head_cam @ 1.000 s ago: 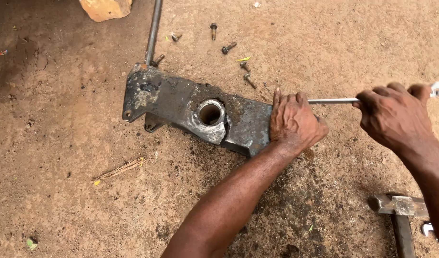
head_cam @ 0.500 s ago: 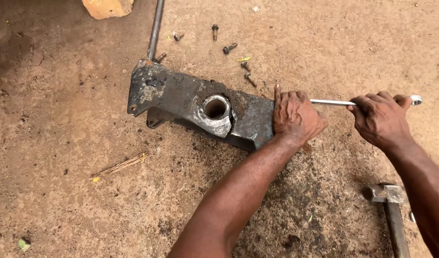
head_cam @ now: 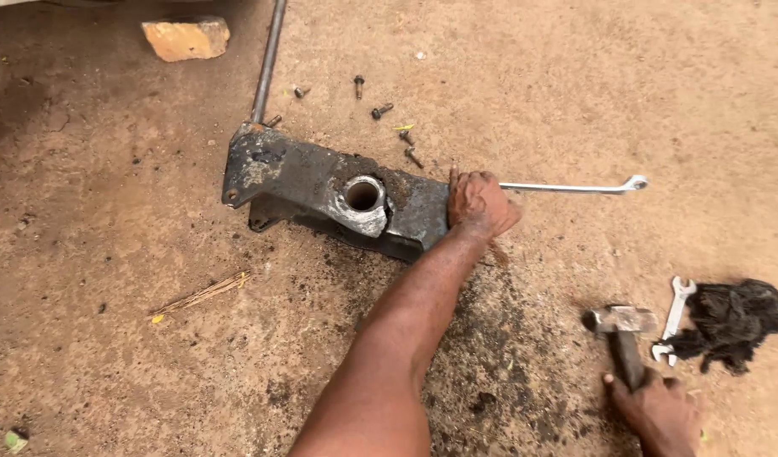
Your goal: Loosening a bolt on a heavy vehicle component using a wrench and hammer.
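Off the wrench (head_cam: 575, 187), right hand (head_cam: 655, 412) grips hammer (head_cam: 623, 338); left hand (head_cam: 480, 203) presses bracket (head_cam: 321, 186).

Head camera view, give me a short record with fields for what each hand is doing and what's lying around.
surface: bare dirt ground
left hand: pressed flat on the right end of the dark metal bracket
right hand: wrapped around the hammer handle
ring spanner: sticks out from behind the left hand, not held
open-end spanner: beside the black rag
loose bolts: behind the bracket
also: metal rod, brick piece
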